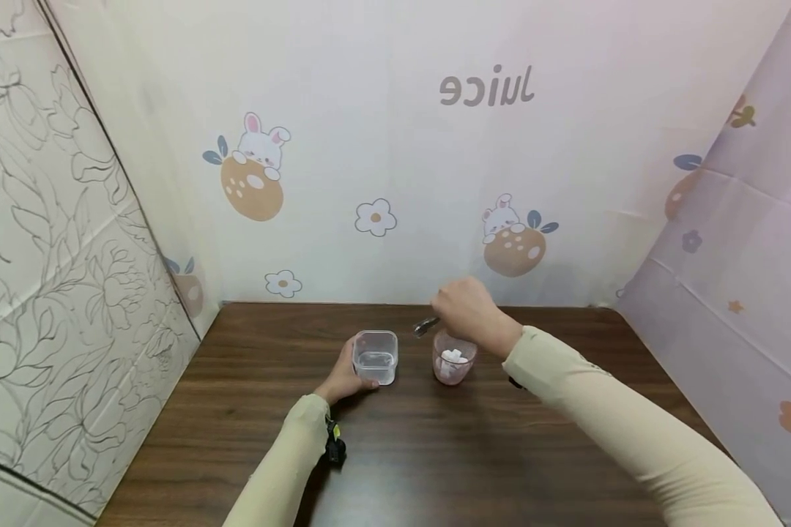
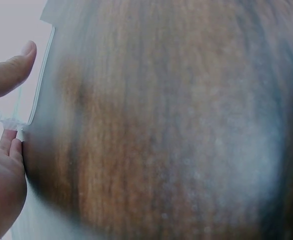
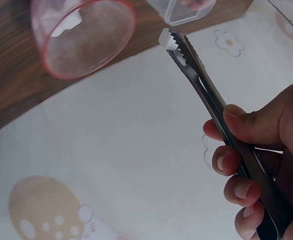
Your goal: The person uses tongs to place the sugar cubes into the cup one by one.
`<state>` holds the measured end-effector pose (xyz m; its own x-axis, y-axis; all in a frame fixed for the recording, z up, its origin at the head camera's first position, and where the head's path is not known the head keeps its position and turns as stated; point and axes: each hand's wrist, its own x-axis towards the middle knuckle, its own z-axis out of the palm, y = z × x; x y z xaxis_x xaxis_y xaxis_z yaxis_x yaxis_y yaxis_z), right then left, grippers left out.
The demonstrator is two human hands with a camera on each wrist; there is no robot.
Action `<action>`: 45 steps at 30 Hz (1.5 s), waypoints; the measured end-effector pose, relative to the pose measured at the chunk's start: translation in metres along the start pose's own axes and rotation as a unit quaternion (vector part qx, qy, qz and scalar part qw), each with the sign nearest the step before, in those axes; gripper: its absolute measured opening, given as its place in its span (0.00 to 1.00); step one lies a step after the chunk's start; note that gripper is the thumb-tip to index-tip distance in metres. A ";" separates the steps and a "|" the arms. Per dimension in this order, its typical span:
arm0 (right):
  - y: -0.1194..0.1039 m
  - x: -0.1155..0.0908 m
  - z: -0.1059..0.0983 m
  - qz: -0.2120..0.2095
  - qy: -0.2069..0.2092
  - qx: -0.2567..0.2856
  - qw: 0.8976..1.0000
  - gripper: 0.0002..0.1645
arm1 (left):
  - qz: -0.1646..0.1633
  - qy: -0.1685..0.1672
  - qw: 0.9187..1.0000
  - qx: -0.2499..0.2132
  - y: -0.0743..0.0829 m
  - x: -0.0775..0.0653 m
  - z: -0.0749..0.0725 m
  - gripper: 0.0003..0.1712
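Observation:
My right hand [image 1: 468, 311] grips a pair of metal tongs [image 3: 219, 112], thumb on one side and fingers curled round the other. Between the serrated tips sits a small white piece [image 3: 167, 39]. The tips point left, above the table and between the two vessels. Below this hand stands a pinkish clear cup [image 1: 452, 373] with several white pieces [image 1: 453, 357] inside. My left hand [image 1: 344, 377] holds a clear square plastic container [image 1: 376, 338] from its left side, thumb at the near wall. In the left wrist view the container [image 2: 29, 102] shows only partly.
The dark wood table [image 1: 409, 454] reaches back to a pale curtain [image 1: 382, 146] printed with rabbits and flowers. A white sheet with line-drawn flowers [image 1: 72, 241] hangs at the left, and another printed sheet [image 1: 751, 241] at the right.

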<state>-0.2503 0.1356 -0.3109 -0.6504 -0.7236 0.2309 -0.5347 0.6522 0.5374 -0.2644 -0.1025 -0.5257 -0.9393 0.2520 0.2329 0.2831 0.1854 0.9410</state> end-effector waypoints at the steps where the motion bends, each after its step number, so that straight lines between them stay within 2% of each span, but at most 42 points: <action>1: 0.002 -0.003 0.000 0.001 0.004 -0.004 1.000 0.13 | -0.004 0.000 1.000 0.005 -0.004 0.001 0.000 0.62; 6: 0.012 -0.016 0.003 0.011 0.032 -0.016 0.999 0.12 | -0.019 -0.003 1.000 0.000 -0.006 0.002 -0.001 0.62; 14: 0.021 -0.032 0.009 0.024 0.042 -0.008 0.999 0.15 | -0.016 -0.018 1.000 -0.014 0.028 -0.007 -0.004 0.58; 19: 0.021 -0.039 0.015 0.029 0.045 0.003 0.999 0.15 | -0.015 -0.017 1.000 -0.009 0.034 -0.009 -0.003 0.57; 30: 0.014 -0.048 0.036 0.018 0.052 0.016 0.998 0.20 | -0.017 -0.019 1.000 -0.010 0.027 -0.006 -0.004 0.58; 37: 0.009 -0.049 0.047 0.022 0.033 0.025 0.999 0.20 | -0.034 -0.007 0.999 0.004 -0.016 0.005 0.000 0.64; 45: 0.005 -0.051 0.053 0.023 0.015 0.020 0.999 0.23 | -0.023 -0.005 1.000 0.012 -0.015 0.005 -0.001 0.64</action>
<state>-0.2477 0.1877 -0.3632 -0.6585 -0.6991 0.2788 -0.5270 0.6928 0.4923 -0.2739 -0.1048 -0.5385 -0.9493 0.2520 0.1878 0.2452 0.2200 0.9442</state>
